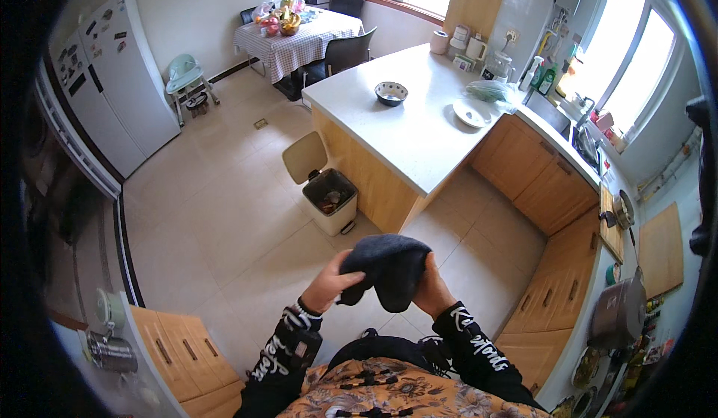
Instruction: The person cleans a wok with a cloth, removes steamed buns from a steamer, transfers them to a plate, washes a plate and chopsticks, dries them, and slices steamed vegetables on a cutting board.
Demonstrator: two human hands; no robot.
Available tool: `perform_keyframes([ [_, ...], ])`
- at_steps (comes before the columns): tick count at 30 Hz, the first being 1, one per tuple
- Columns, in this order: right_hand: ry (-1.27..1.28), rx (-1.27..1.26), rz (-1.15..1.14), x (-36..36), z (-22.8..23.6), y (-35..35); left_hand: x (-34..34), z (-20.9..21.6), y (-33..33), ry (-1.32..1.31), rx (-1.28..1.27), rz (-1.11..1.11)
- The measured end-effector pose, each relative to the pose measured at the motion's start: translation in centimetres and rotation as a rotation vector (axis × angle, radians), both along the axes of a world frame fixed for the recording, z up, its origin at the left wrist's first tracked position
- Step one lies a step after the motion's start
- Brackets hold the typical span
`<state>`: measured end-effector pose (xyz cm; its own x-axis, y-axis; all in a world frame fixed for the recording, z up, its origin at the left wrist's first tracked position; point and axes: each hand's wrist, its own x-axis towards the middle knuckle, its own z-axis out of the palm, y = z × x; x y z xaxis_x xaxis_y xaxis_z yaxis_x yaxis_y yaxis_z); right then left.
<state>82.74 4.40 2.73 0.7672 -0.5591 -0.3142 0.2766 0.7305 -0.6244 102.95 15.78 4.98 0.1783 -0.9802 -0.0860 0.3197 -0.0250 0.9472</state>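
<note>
In front of my body I hold up a dark grey, soft cloth item [385, 264], arched on top with lobes hanging below; its exact kind is unclear. My left hand [329, 282] is closed on its left end, thumb lying over the near side. At the right end, my right hand [432, 289] grips the same item, with most of its fingers hidden behind the cloth. Beyond the item, on the floor, stands a cream pedal bin [334, 212] with its lid [305, 157] raised and some waste inside.
A white counter [374, 137] juts out ahead, bearing a patterned bowl [391, 93] and a white plate [472, 113]. Wooden cabinets [550, 283] line the right side, under a sink [550, 111]. Drawers [187, 351] are near left. A fridge [123, 81] and a checked-cloth table [321, 40] stand farther off.
</note>
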Motion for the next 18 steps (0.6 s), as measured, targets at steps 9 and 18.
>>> perform_keyframes([
  [9, 0.087, 0.097, -0.422, -4.7, -1.2, -13.4, 9.3, -5.2, -27.4, 0.257, 0.028, 0.018],
  [18, 0.270, 0.184, -0.703, 3.3, 0.5, -24.9, 23.0, -12.8, -59.7, 0.207, 0.240, 0.078],
])
